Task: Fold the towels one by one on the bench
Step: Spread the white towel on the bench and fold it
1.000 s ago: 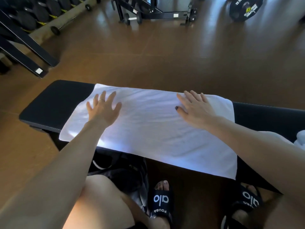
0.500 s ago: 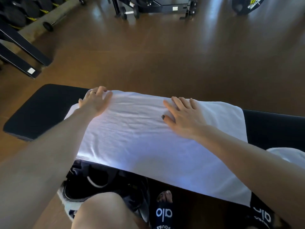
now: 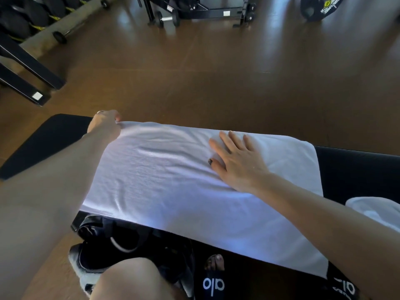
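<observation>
Pretty dim overall, warm brownish cast. Light seems to come from the top of the frame, since the floor (image 3: 216, 68) has soft pale streaks of glare up there, strongest at upper right. The white towel (image 3: 173, 180) is the brightest thing and looks a bit blown out with a bluish tint along its lower edge. Under the bench (image 3: 357, 169) it's near black. Wide-angle bending at the edges, and the forearm at lower left is soft and blurry.

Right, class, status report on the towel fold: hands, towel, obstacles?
Left hand pinches towel far corner. Right hand flat on it. Towel spread on bench. Nothing in the way.
</observation>
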The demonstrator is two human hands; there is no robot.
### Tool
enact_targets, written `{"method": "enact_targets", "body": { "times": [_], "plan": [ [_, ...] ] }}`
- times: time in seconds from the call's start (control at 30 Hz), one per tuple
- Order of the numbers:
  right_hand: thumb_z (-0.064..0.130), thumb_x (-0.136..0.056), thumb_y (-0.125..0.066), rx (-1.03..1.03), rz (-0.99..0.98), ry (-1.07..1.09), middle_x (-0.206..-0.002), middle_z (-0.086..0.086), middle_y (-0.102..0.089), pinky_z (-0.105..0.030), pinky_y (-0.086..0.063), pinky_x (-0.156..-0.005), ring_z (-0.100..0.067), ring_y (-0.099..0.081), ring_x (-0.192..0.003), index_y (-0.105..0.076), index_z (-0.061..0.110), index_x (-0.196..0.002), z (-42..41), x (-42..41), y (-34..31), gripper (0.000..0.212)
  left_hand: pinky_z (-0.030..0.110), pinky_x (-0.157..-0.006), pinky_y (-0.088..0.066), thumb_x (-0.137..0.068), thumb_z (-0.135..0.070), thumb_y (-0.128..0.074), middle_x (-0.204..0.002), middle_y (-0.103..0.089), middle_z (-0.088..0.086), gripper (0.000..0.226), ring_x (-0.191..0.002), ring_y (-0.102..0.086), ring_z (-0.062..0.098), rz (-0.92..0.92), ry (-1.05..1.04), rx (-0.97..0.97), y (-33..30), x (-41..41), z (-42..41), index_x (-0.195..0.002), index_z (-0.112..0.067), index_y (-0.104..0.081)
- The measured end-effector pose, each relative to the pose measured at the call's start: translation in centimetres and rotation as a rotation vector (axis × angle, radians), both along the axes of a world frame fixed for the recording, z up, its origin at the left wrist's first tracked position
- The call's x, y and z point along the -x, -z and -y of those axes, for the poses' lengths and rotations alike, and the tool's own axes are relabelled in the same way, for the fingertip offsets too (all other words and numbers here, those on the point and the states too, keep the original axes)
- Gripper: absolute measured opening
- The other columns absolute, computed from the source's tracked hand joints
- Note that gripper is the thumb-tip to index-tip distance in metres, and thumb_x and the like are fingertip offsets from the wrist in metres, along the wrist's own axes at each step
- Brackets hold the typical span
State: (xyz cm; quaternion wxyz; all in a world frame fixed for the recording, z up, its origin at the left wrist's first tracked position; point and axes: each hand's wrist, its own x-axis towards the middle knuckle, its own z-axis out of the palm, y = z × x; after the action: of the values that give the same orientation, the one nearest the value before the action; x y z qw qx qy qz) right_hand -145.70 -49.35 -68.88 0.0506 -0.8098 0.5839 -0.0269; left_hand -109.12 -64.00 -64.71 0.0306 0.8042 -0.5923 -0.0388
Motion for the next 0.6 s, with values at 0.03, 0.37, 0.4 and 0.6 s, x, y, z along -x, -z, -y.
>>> {"method": "enact_targets", "body": {
  "times": [0.03,0.37,0.4,0.6],
  "plan": [
    [0.061,-0.088,0.001,0.001,0.001,0.002,-0.166,-0.005,-0.015,-0.051,-0.01,-0.121,-0.028,-0.011,-0.153,-0.019,0.031,-0.156,0.0,0.0,0.0,0.077,0.038,-0.071,-0.047,-0.1,-0.011,-0.051,-0.129,-0.057,0.019,0.028,-0.099,-0.058,0.038,0.008,-0.014,0.006,-0.1,0.0,0.2,-0.125,-0.015,-0.063],
    [0.062,-0.089,-0.002,0.013,-0.003,0.01,-0.166,-0.006,-0.017,-0.051,-0.01,-0.121,-0.03,-0.014,-0.152,-0.021,0.029,-0.157,0.1,0.1,0.4,0.078,0.047,-0.095,-0.046,-0.099,-0.008,-0.046,-0.136,-0.053,0.018,0.036,-0.12,-0.052,0.04,0.15,0.004,-0.029,0.8,0.6,0.8,-0.132,-0.015,-0.057],
    [0.062,-0.089,-0.002,0.012,0.002,0.012,-0.166,-0.006,-0.017,-0.051,-0.011,-0.121,-0.03,-0.014,-0.152,-0.021,0.03,-0.157,0.1,0.1,0.3,0.078,0.048,-0.106,-0.039,-0.098,-0.008,-0.043,-0.145,-0.05,0.017,0.045,-0.132,-0.045,0.039,0.181,0.041,-0.021,0.8,1.0,0.7,-0.141,-0.017,-0.052],
    [0.063,-0.087,-0.006,0.026,0.07,-0.014,-0.156,-0.004,-0.035,-0.045,-0.025,-0.115,-0.026,-0.03,-0.145,-0.036,0.027,-0.15,0.7,0.8,-0.9,0.078,0.047,-0.111,-0.037,-0.103,-0.044,-0.02,-0.149,-0.05,0.008,0.054,-0.135,-0.043,0.033,0.066,0.264,-0.086,1.3,3.0,0.1,-0.139,-0.021,-0.053]
  ]
}}
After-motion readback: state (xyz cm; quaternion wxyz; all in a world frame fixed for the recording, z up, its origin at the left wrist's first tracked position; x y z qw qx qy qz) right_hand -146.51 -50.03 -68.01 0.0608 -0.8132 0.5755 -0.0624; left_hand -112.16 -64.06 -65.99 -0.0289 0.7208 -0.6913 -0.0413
